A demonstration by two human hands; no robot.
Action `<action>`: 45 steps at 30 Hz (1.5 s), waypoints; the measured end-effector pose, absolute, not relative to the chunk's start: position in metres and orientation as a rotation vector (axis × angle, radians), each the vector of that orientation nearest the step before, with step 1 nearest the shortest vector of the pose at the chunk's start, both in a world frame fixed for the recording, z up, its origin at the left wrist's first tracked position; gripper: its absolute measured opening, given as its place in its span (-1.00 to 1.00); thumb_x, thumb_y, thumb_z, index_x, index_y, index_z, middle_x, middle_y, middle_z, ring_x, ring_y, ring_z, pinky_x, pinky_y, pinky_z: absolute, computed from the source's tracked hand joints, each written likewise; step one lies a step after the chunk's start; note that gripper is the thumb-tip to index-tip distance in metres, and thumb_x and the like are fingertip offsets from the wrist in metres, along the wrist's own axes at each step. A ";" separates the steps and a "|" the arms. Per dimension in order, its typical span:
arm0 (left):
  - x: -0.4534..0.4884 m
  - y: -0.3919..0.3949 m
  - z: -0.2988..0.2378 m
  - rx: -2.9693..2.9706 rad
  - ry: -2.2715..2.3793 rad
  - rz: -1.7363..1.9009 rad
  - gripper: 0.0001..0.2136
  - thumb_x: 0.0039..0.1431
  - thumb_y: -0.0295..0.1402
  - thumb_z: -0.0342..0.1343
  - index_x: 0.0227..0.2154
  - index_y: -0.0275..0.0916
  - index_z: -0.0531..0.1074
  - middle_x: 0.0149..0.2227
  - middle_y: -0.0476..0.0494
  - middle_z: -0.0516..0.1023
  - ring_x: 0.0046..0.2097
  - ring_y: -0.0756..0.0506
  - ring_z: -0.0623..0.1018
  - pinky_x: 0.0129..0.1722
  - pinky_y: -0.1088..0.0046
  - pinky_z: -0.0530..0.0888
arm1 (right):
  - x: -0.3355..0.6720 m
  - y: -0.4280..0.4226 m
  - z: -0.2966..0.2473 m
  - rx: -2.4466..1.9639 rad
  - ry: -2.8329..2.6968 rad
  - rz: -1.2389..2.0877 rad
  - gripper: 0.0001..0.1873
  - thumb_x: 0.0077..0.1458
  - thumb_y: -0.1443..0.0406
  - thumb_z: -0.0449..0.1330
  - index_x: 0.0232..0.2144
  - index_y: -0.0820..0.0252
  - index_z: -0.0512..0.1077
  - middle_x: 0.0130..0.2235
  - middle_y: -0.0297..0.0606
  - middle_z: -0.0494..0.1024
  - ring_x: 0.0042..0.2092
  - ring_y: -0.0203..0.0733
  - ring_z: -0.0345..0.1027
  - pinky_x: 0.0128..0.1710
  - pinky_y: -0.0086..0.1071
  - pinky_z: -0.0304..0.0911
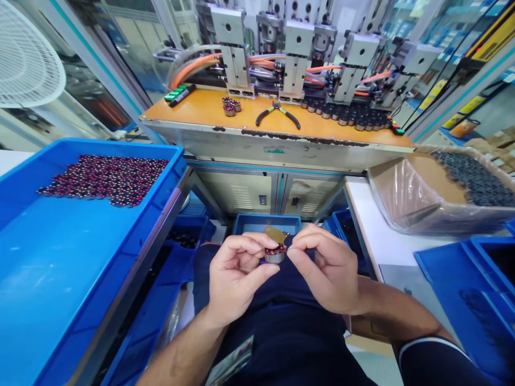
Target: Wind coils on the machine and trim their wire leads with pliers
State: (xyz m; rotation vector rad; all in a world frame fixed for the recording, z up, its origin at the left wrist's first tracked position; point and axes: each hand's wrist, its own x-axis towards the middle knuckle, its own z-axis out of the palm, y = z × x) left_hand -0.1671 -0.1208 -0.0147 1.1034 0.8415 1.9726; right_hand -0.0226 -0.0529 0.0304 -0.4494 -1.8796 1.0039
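Note:
Between the thumb and fingers of my left hand (240, 272) is a small round motor stator (274, 255), with a grey metal rim and red copper windings on top. I hold it above my lap. My right hand (326, 266) is at the stator's right side, thumb and index finger pinched together close to the windings. Whatever sits in that pinch is too small to make out. Below and beyond my hands lies a blue bin (267, 219) with a brownish flat piece in it.
A blue tray (36, 225) at left holds many wound stators (108, 177). On the orange bench (193, 113) ahead are pliers (277, 114), a few stators (230, 107) and rows of dark cores (350, 114) under a machine. At right stands a plastic-lined carton (418, 198) of dark parts.

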 end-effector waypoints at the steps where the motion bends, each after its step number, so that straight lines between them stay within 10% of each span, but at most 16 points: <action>1: -0.168 -0.120 -0.016 1.106 0.850 1.978 -0.64 -0.03 -0.64 0.32 -0.18 -0.14 0.50 -0.19 -0.05 0.62 -0.13 -0.04 0.63 -0.08 0.44 0.59 | -0.022 -0.055 0.031 -0.493 -1.847 1.134 -0.89 0.16 0.44 0.20 -0.42 0.23 0.42 -0.43 -0.32 0.42 -0.39 -0.35 0.29 -0.41 -0.45 0.24; 7: -0.173 -0.119 -0.022 1.145 0.847 1.910 -0.69 0.00 -0.60 0.32 -0.21 -0.12 0.58 -0.04 -0.13 0.62 -0.05 -0.11 0.64 -0.01 0.34 0.57 | -0.021 -0.057 0.034 -0.647 -1.623 1.906 -0.78 0.12 0.27 0.26 -0.49 0.25 0.38 -0.53 -0.41 0.35 -0.52 -0.43 0.15 -0.52 -0.52 0.10; 16: -0.174 -0.117 -0.018 1.156 0.847 1.890 -0.73 -0.06 -0.50 0.39 -0.27 -0.08 0.59 -0.14 -0.11 0.68 0.03 -0.20 0.60 0.07 0.11 0.52 | -0.028 -0.044 0.009 -0.402 -1.478 2.196 -0.65 0.03 0.20 0.37 -0.20 0.29 0.45 -0.45 -0.38 0.44 -0.53 -0.43 0.29 -0.55 -0.54 0.29; 22: -0.181 -0.105 -0.023 0.743 0.959 1.938 -0.91 0.07 -0.26 0.32 -0.42 -0.13 0.59 -0.13 -0.12 0.68 0.00 -0.17 0.61 -0.01 0.21 0.54 | -0.028 -0.041 0.007 -0.297 -1.796 1.212 -0.76 0.06 0.35 0.34 -0.18 0.24 0.47 -0.33 -0.26 0.50 -0.40 -0.34 0.38 -0.43 -0.46 0.37; 28: -0.178 -0.129 -0.022 1.293 1.576 1.957 -0.80 0.09 -0.51 0.26 -0.23 -0.13 0.60 -0.21 -0.06 0.65 -0.13 -0.07 0.60 -0.07 0.41 0.51 | -0.022 -0.029 -0.009 -0.214 -1.976 0.176 -0.69 0.10 0.42 0.24 -0.08 0.16 0.40 -0.34 -0.25 0.57 -0.32 -0.24 0.50 -0.31 -0.37 0.49; 36: -0.167 -0.140 0.000 1.620 1.508 1.693 -0.58 0.04 -0.51 0.31 -0.01 -0.06 0.50 -0.12 -0.09 0.63 -0.21 -0.09 0.58 -0.15 0.38 0.53 | -0.022 -0.027 -0.016 0.003 -2.012 0.002 -0.72 0.08 0.45 0.22 -0.11 0.29 0.41 -0.34 -0.15 0.55 -0.31 -0.16 0.47 -0.38 -0.31 0.48; 45: -0.176 -0.136 0.002 1.763 1.457 1.704 -0.57 0.03 -0.59 0.28 -0.04 -0.07 0.54 -0.10 -0.13 0.63 -0.07 -0.16 0.57 -0.04 0.25 0.50 | -0.025 -0.046 0.012 -0.121 -1.969 0.639 -0.84 0.14 0.39 0.23 -0.19 0.21 0.49 -0.35 -0.21 0.50 -0.34 -0.25 0.40 -0.38 -0.39 0.38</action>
